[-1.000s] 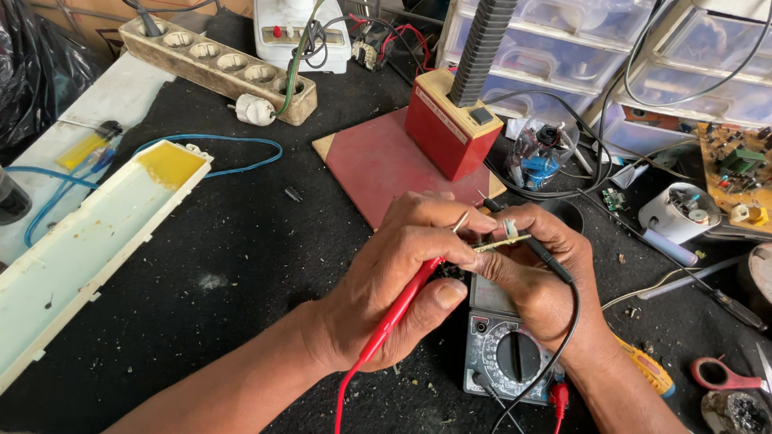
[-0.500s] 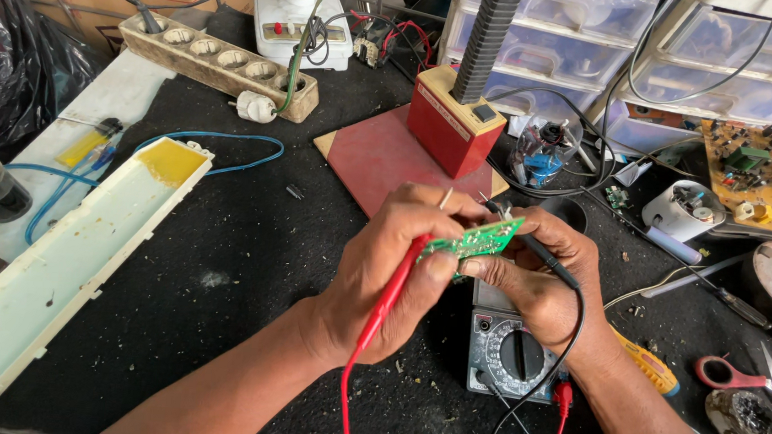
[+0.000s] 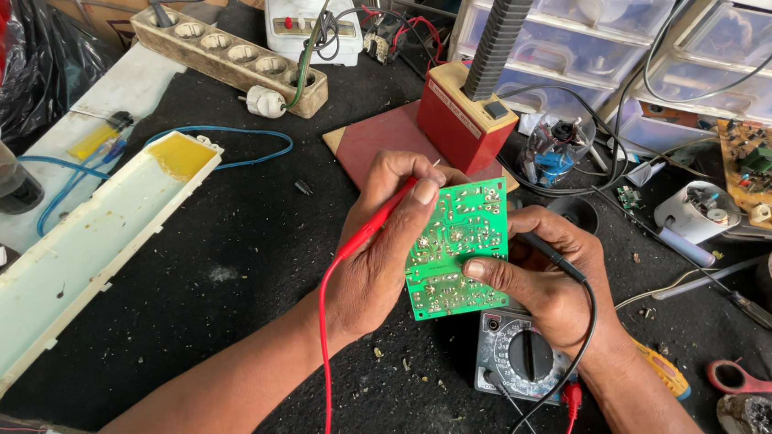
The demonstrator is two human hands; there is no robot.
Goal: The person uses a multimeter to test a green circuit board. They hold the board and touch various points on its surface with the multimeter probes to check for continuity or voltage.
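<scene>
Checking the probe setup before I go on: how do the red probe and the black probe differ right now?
The red probe lies in the left hand, left of the green circuit board; the black probe lies in the right hand, on the board's right. The red lead loops down past the left wrist; the black lead curves around the right wrist. Both leads run toward the multimeter.

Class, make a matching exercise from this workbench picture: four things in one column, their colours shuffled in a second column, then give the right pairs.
Things:
1. circuit board held between the left hand and right hand
2. probe lead running from the left hand
3. power strip at the back of the bench
4. scissors handles at the right edge

Colours:
A. beige
B. green
C. orange-red
D. red

Pairs: 1-B, 2-D, 3-A, 4-C
</scene>
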